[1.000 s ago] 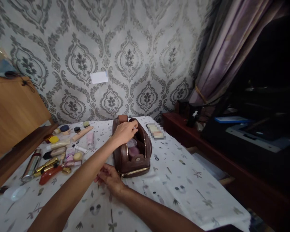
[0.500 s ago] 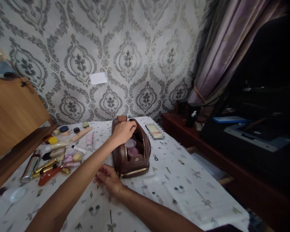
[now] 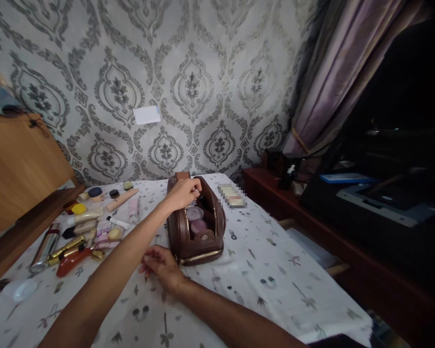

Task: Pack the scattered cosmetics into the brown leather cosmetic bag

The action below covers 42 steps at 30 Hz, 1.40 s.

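A brown bag (image 3: 199,251) stands unzipped on the patterned cloth, with a clear round container (image 3: 195,213) and a pink round item (image 3: 198,226) inside. Over the far end of its opening is my left hand (image 3: 185,192), fingers pinched; what they hold, if anything, is too small to name. My right hand (image 3: 165,270) rests by the bag's near left corner, below my left forearm, its fingers curled and partly hidden. Left of the bag lie several cosmetics, among them a pink tube (image 3: 134,210), a white tube (image 3: 118,222) and an orange bottle (image 3: 74,262).
A phone (image 3: 232,195), partly pixelated, lies right of the bag. The cloth-covered surface (image 3: 261,256) ends at a dark red cabinet (image 3: 268,193) on the right. A wooden board (image 3: 21,169) stands at the left, and a patterned wall rises behind.
My left hand has shifted slightly left and up over the bag's opening, showing more of the fingertips. My right hand is nearly unmoved.
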Each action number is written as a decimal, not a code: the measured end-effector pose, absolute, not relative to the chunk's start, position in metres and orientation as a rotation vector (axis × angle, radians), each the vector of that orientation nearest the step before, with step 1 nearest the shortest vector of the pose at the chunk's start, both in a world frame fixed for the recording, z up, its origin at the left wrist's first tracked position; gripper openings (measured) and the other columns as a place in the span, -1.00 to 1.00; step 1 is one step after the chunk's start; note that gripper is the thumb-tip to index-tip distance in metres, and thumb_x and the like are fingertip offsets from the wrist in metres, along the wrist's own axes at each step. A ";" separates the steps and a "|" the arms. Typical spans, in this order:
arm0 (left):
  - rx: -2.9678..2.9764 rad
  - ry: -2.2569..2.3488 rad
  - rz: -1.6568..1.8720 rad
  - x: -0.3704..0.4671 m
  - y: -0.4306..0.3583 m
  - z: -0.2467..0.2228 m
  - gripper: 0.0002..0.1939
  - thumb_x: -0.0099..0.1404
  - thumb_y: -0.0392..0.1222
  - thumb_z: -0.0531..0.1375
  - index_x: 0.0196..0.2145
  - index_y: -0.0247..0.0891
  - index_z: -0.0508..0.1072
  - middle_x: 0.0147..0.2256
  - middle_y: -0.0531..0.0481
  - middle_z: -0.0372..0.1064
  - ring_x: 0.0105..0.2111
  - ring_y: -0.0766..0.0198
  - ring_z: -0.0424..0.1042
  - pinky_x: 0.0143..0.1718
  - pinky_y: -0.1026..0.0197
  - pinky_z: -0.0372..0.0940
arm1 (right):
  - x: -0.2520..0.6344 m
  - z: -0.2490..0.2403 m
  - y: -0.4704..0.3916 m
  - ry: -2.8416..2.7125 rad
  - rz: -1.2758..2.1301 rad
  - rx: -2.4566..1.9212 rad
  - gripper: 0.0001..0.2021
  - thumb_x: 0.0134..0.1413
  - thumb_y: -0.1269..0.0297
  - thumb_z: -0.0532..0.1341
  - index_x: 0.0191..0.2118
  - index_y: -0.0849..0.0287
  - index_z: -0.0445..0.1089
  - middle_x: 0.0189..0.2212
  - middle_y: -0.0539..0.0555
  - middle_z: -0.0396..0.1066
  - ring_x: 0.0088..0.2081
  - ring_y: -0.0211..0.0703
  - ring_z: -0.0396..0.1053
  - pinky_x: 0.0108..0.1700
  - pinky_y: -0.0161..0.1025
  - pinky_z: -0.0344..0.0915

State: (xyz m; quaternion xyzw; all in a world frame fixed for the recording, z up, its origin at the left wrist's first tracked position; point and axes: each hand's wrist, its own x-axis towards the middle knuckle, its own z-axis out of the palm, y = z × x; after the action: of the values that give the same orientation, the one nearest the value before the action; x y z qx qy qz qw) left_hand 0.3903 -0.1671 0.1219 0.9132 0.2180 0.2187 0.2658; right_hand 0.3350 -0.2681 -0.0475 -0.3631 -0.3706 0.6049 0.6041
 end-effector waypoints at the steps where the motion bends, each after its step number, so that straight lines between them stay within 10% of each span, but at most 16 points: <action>1: 2.433 0.578 0.555 0.391 -0.165 0.122 -0.85 0.14 -0.47 0.13 -0.39 -0.27 0.41 -0.56 0.12 0.37 -0.48 0.30 0.47 -0.41 0.32 0.29 | 0.335 -0.048 -0.268 -0.861 1.403 -0.845 -0.45 -0.31 -0.17 0.43 -0.34 0.21 0.37 -0.53 -0.04 0.41 -0.54 -0.30 0.36 -0.47 -0.33 0.20; 42: 2.499 0.542 0.629 0.386 -0.165 0.129 -0.82 0.21 -0.35 0.10 -0.32 -0.27 0.51 -0.51 0.08 0.38 -0.54 0.35 0.35 -0.46 0.33 0.27 | 0.335 -0.051 -0.267 -0.841 1.427 -0.832 -0.44 -0.30 -0.15 0.44 -0.30 0.23 0.40 -0.47 -0.01 0.39 -0.49 -0.26 0.41 -0.45 -0.32 0.22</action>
State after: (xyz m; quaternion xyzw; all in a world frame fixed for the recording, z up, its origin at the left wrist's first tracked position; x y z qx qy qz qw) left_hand 0.3862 -0.1645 0.1293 0.9184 0.1993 0.2313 0.2515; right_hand 0.3353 -0.2671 -0.0510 -0.3591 -0.3627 0.6157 0.6003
